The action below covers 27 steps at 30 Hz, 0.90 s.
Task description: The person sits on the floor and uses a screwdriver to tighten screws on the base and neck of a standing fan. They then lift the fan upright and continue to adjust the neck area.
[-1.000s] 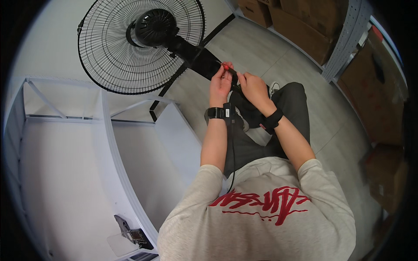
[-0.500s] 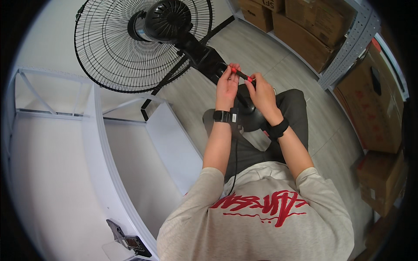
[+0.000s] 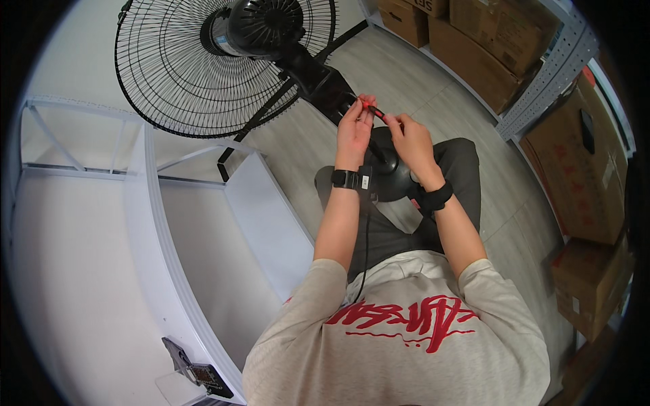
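A black floor fan (image 3: 266, 28) leans before me, its wire grille (image 3: 159, 74) at the upper left and its round base (image 3: 394, 186) between my legs. Beside the fan's neck (image 3: 317, 80), my left hand (image 3: 352, 141) is turned palm up, thumb and fingertips closed round the far end of a slim red-and-black tool (image 3: 378, 112), seemingly a screwdriver. My right hand (image 3: 414, 146) pinches the tool's near end. The tool slants between both hands, close to the fan's neck; whether its tip touches the fan is hidden by my left fingers.
White shelving frames (image 3: 152, 223) fill the left side, with a small black device (image 3: 203, 379) on an edge at the lower left. Cardboard boxes (image 3: 575, 162) stand on a metal rack to the right. A black cable (image 3: 367, 250) hangs from my left wrist.
My right hand has shifted slightly right, and more of the tool's red part shows between the hands. The left hand stays nearly in place; the view has tilted a little.
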Motion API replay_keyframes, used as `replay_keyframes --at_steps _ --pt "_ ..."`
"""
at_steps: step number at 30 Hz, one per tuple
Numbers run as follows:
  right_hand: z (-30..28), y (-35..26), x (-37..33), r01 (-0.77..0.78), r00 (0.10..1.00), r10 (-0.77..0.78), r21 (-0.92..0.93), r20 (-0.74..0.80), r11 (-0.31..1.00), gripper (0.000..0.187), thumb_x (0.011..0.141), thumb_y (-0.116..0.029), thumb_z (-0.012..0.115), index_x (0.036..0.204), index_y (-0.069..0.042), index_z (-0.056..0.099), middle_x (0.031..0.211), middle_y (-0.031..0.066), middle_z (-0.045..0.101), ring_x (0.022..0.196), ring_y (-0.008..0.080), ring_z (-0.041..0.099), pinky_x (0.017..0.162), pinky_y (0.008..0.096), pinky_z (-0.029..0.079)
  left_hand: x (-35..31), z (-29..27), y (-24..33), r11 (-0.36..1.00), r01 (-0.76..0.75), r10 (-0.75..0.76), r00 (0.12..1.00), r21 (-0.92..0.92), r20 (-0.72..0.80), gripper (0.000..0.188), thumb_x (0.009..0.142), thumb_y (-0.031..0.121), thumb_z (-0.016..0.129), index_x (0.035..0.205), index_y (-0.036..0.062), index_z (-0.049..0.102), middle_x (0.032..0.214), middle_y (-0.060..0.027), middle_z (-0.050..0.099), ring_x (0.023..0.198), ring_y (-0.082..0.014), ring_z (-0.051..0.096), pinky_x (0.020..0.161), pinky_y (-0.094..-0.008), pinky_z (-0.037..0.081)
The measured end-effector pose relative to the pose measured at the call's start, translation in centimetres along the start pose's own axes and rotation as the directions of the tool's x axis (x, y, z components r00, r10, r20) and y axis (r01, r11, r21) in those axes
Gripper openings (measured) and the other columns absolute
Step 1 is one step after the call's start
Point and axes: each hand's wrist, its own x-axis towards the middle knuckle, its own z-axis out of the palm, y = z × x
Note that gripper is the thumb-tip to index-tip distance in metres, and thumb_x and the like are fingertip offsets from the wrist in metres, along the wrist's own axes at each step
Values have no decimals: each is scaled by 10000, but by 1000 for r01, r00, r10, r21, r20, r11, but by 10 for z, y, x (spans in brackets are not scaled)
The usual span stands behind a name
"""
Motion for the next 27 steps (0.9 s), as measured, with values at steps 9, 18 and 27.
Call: replay_keyframes --at_steps 9,18,27 --pt "-1 1 3 37 994 -10 -240 113 970 297 950 -285 633 959 11 621 854 240 676 785 451 655 661 525 516 2 3 3 999 31 -31 999 -18 -13 233 982 36 568 1173 -91 534 1198 -208 605 1170 -302 599 1077 -407 489" --pt "-3 -6 3 -16 994 38 -218 100 976 312 955 -301 627 978 7 583 886 238 674 799 454 651 664 524 509 3 1 2 998 31 -31 999 -47 -9 215 979 28 570 1160 -85 544 1178 -209 621 1162 -302 606 1079 -407 484" --pt "-1 -6 -1 145 987 -156 -189 -43 971 351 973 -337 598 926 10 580 788 239 667 765 457 650 657 526 507 6 -3 3 1000 16 -16 1000 -9 -7 201 981 35 570 1141 -84 554 1180 -212 626 1148 -293 616 1079 -397 487"
